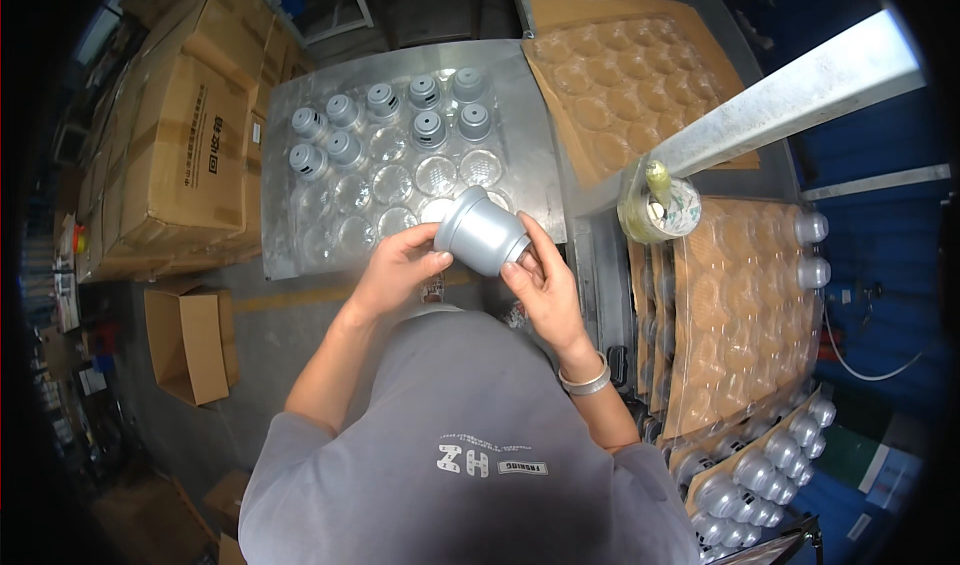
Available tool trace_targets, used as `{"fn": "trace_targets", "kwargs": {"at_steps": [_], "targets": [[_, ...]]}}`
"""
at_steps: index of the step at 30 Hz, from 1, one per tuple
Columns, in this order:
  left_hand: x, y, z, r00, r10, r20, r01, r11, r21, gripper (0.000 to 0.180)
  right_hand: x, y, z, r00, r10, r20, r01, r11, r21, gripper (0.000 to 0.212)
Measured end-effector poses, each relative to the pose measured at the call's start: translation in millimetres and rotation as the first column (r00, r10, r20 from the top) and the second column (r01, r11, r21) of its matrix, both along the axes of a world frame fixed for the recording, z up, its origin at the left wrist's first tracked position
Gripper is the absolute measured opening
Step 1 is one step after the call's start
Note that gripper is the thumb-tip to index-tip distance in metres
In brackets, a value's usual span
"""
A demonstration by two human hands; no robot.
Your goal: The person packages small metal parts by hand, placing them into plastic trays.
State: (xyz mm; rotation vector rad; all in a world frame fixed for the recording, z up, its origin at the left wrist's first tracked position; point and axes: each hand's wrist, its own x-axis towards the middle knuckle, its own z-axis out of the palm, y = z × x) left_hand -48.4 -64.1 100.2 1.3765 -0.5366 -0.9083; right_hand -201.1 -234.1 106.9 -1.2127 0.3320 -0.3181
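A silver-grey stepped cup-shaped housing [484,233] is held tilted in front of my body, between both hands. My left hand [402,267] grips its wide flanged end, thumb toward me. The fingers of my right hand [541,281] close round its narrower end. Beyond it, a clear plastic tray [352,196] with round pockets lies on a metal table. Several similar grey housings [429,130] stand in the tray's far rows, narrow end up. The pockets nearer me hold none, and the held housing partly covers some of them.
Large cardboard boxes [175,155] are stacked at the left, with an open carton [190,345] on the floor. A clear tray on cardboard [640,80] lies at the back right. A slanted metal post [790,95] stands beside stacked trays [745,315] at the right.
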Motion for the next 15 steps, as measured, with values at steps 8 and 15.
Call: {"fn": "trace_targets", "kwargs": {"at_steps": [8, 15], "targets": [[0.4, 0.0, -25.6, 1.000, -0.002, -0.016, 0.002, 1.000, 0.005, 0.032, -6.4, 4.8, -5.0, 0.999, -0.048, -0.014, 0.043, 0.965, -0.259, 0.071], [3.5, 1.2, -35.8, 0.999, -0.032, -0.011, 0.032, 0.999, 0.013, 0.029, -8.0, 7.3, 4.2, 0.998, -0.068, 0.012, 0.063, 0.842, -0.536, 0.070]]}}
